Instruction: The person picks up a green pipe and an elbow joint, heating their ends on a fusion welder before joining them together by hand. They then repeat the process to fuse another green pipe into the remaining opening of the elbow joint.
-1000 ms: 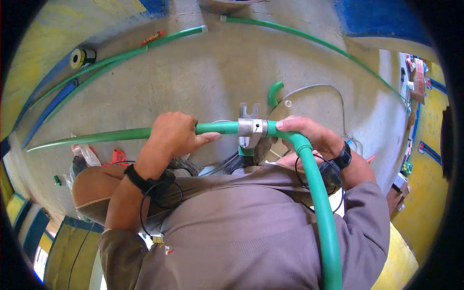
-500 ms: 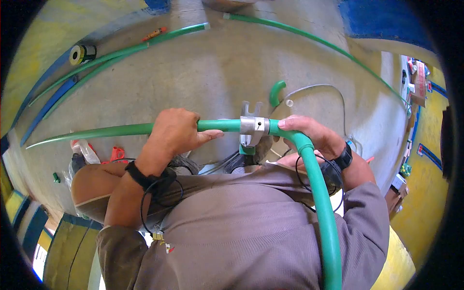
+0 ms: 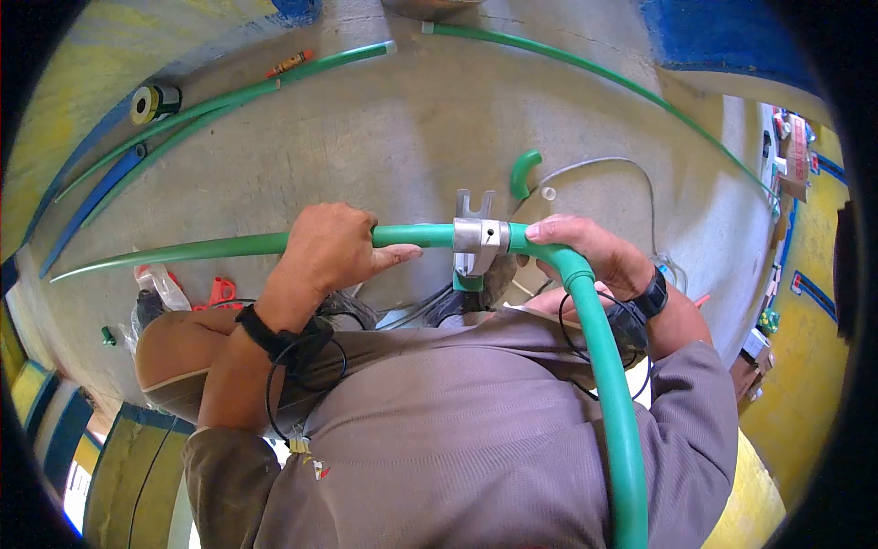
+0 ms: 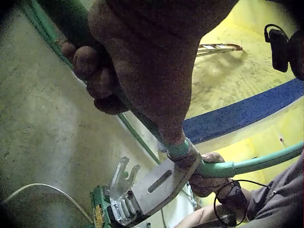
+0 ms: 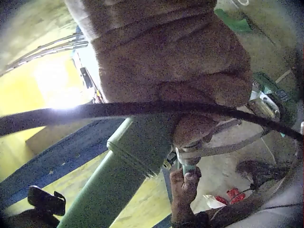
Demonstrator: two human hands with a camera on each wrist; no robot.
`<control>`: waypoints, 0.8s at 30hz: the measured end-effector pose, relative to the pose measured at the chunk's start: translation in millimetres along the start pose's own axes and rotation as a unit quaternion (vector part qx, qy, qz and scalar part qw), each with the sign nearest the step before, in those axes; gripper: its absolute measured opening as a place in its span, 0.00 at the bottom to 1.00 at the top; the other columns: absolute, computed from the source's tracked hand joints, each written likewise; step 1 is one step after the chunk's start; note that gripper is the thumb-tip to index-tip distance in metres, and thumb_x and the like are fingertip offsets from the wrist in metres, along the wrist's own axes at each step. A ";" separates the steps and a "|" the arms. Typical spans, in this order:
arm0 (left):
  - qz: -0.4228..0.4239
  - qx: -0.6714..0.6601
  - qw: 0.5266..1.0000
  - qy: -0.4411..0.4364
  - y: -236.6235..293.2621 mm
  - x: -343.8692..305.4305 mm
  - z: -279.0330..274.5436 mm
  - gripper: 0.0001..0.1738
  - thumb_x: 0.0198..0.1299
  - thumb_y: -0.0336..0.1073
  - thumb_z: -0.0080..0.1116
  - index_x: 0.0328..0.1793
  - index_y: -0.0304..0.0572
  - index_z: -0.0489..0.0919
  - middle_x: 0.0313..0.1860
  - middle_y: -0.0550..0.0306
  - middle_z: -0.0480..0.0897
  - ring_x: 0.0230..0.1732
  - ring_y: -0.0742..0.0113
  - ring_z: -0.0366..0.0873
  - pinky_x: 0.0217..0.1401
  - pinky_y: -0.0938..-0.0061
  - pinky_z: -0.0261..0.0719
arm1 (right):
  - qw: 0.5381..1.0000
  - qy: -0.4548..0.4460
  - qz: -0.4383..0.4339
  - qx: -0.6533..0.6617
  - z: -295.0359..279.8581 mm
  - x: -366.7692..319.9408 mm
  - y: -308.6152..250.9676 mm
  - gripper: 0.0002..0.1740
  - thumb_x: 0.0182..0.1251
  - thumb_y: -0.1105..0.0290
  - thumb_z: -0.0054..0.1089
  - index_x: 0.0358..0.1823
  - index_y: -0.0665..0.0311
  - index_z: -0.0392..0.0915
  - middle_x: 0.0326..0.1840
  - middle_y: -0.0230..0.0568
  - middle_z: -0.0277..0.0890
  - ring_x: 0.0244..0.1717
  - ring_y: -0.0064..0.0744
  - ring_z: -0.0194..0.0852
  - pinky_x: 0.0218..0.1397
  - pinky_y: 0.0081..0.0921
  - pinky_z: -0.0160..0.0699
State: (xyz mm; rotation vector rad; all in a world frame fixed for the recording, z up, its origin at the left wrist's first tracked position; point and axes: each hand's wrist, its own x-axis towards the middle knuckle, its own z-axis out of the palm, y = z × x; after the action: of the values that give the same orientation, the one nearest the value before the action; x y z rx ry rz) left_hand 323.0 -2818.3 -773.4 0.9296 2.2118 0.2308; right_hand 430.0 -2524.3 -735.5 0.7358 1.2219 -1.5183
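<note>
Left hand (image 3: 329, 245) grips green pipe (image 3: 210, 249), right hand (image 3: 594, 252) its elbow (image 3: 573, 268); floor (image 3: 430, 137) stretches ahead; left wrist view reveals slotted metal plate (image 4: 164, 191) broadside.

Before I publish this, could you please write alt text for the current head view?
A person's left hand grips a long green pipe and their right hand holds a green elbow, with a metal fitting between pipe and elbow. On the floor beyond lie more green pipes and a short, curved green piece.

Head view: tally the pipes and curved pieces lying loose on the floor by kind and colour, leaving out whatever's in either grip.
Straight green pipes: 3
Blue pipe: 1
Curved green piece: 1
Total: 5
</note>
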 end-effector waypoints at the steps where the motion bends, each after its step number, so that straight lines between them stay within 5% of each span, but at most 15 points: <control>1: 0.001 0.004 1.000 0.004 -0.1 -0.1 0.5 0.42 0.48 0.77 0.53 0.21 0.40 0.84 0.17 0.45 0.79 0.23 0.45 0.80 0.29 0.58 0.78 | 1.000 0.000 0.000 0.000 0.8 -0.6 -0.8 0.23 0.66 0.51 0.56 0.37 0.67 0.79 0.26 0.31 0.71 0.25 0.20 0.66 0.28 0.21 0.65; 24: 0.004 -0.030 0.999 0.015 -1.1 0.4 3.6 0.39 0.45 0.74 0.59 0.20 0.40 0.82 0.15 0.43 0.76 0.22 0.42 0.77 0.28 0.54 0.75 | 1.000 -0.005 0.000 -0.005 -6.3 3.6 5.9 0.22 0.67 0.52 0.55 0.39 0.68 0.79 0.29 0.31 0.72 0.29 0.20 0.67 0.34 0.22 0.67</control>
State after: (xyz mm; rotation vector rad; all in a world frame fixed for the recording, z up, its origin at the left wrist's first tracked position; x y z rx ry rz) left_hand 324.6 -2819.2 -776.7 0.9087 2.2163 0.3147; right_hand 433.6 -2519.4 -742.5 0.7201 1.2208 -1.5138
